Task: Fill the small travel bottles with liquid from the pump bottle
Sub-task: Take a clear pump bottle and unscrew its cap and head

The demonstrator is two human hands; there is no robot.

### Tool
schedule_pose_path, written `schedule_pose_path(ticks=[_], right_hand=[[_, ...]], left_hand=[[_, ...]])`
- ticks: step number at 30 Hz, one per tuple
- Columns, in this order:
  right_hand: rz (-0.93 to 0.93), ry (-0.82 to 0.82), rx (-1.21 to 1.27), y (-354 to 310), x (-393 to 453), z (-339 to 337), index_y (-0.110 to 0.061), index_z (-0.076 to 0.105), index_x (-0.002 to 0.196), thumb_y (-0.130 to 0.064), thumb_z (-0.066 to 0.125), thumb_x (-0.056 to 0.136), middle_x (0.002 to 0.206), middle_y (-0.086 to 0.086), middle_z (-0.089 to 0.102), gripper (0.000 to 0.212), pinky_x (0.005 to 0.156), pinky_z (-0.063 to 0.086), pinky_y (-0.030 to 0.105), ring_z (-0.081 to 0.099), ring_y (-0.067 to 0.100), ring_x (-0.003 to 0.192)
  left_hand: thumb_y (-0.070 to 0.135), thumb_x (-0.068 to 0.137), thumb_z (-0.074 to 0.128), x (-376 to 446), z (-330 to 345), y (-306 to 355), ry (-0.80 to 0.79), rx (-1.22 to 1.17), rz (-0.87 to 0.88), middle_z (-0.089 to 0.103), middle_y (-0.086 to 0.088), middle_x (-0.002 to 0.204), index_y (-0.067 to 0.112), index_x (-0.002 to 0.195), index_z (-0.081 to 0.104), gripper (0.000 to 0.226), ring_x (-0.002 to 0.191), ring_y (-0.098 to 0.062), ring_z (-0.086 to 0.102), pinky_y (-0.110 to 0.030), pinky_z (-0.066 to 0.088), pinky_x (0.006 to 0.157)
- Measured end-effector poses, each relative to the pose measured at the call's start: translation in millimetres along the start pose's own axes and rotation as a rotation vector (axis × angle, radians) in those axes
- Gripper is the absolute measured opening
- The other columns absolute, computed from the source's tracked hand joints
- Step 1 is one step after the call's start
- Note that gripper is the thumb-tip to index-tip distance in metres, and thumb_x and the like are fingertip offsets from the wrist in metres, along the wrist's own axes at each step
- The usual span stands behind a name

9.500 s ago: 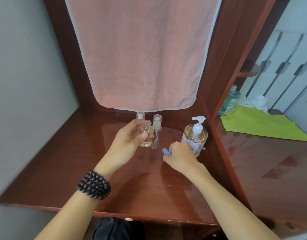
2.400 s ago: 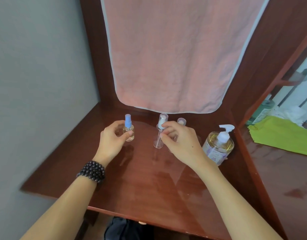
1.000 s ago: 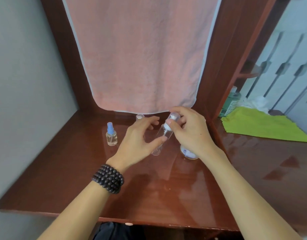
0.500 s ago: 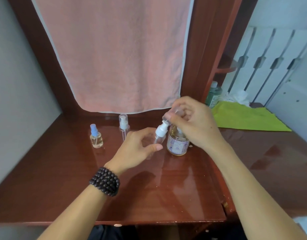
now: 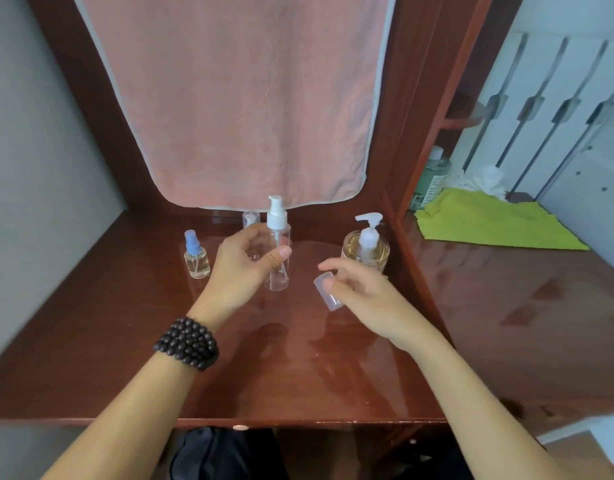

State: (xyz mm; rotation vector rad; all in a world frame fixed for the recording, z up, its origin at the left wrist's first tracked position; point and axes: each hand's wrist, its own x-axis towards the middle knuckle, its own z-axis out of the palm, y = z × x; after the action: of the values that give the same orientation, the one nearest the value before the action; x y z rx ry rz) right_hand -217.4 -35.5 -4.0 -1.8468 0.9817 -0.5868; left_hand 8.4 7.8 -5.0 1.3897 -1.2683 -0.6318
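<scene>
Both hands are busy: my left hand is gripping the tall clear travel bottle upright above the surface, and my right hand is pinching its clear cap, which was on the white pump head a moment ago. Uncapped, the bottle is looking empty and nearly ready for filling. Beside it the amber pump bottle is waiting, and the blue-topped small bottle is already holding liquid.

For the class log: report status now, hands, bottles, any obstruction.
Left hand grips tall clear bottle, pump head on. Right hand pinches clear cap. Pump bottle untouched. Nothing in the way.
</scene>
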Motion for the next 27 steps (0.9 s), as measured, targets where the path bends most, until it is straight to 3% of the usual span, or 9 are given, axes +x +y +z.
schedule_pose_path(ticks=[4,7,12,17,20,23,27], right_hand=[[0.017,-0.038,-0.108,26.0,-5.7,20.0,-0.032,0.059,0.128,-0.027,0.064,0.095,0.104,-0.005,0.064,0.033,0.086,0.050,0.022,0.063,0.007,0.092],[-0.040,-0.034,-0.240,35.8,-9.2,26.1,-0.030,0.059,0.125,-0.022,0.075,0.083,0.103,-0.013,0.063,0.045,0.077,0.044,0.012,0.063,0.002,0.095],[-0.097,-0.052,-0.453,39.1,-9.5,23.2,-0.025,0.067,0.101,-0.022,0.071,0.078,0.102,-0.012,0.056,0.024,0.081,0.049,0.020,0.056,0.005,0.093],[-0.099,-0.132,-0.540,31.7,-7.6,20.1,-0.032,0.061,0.079,-0.025,0.064,0.075,0.097,-0.011,0.052,0.008,0.079,0.052,0.030,0.053,0.008,0.088],[-0.068,-0.191,-0.571,32.2,-4.4,20.4,-0.026,0.060,0.084,-0.022,0.067,0.077,0.098,-0.010,0.047,0.011,0.079,0.051,0.031,0.051,0.010,0.087],[-0.046,-0.220,-0.592,32.5,-2.2,20.6,-0.034,0.056,0.090,-0.025,0.068,0.078,0.100,-0.012,0.046,0.019,0.083,0.052,0.035,0.052,0.014,0.092],[0.002,-0.198,-0.548,22.8,-4.5,8.3,-0.036,0.050,0.130,-0.047,0.072,0.080,0.110,-0.017,0.048,0.056,0.086,0.049,0.027,0.051,0.004,0.096]], left_hand=[[0.035,0.083,0.076,-4.1,2.2,-0.7,-0.027,-0.034,-0.016,0.077,0.003,0.110,0.020,0.123,0.068,0.043,0.107,-0.015,0.071,-0.054,0.053,0.100],[0.023,0.089,0.077,-6.4,4.6,-2.9,-0.060,-0.041,-0.039,0.077,0.002,0.111,0.016,0.123,0.068,0.037,0.108,-0.015,0.072,-0.052,0.053,0.101],[0.017,0.091,0.074,-7.7,8.0,-2.1,-0.082,-0.038,-0.048,0.077,0.000,0.109,0.015,0.122,0.068,0.032,0.106,-0.014,0.072,-0.050,0.054,0.100],[0.016,0.090,0.075,-8.7,11.0,-2.8,-0.112,-0.041,-0.046,0.078,0.001,0.107,0.017,0.119,0.069,0.030,0.106,-0.014,0.072,-0.049,0.053,0.102],[0.016,0.090,0.075,-9.4,12.5,-3.6,-0.122,-0.036,-0.041,0.078,0.001,0.107,0.018,0.117,0.070,0.028,0.105,-0.013,0.072,-0.047,0.053,0.103],[0.016,0.090,0.075,-10.7,13.7,-4.8,-0.141,-0.041,-0.046,0.078,0.002,0.106,0.018,0.116,0.071,0.027,0.105,-0.013,0.072,-0.045,0.053,0.103],[0.018,0.089,0.076,-10.9,15.1,-6.2,-0.167,-0.018,-0.046,0.077,0.003,0.106,0.022,0.115,0.071,0.026,0.105,-0.011,0.071,-0.036,0.052,0.101]])
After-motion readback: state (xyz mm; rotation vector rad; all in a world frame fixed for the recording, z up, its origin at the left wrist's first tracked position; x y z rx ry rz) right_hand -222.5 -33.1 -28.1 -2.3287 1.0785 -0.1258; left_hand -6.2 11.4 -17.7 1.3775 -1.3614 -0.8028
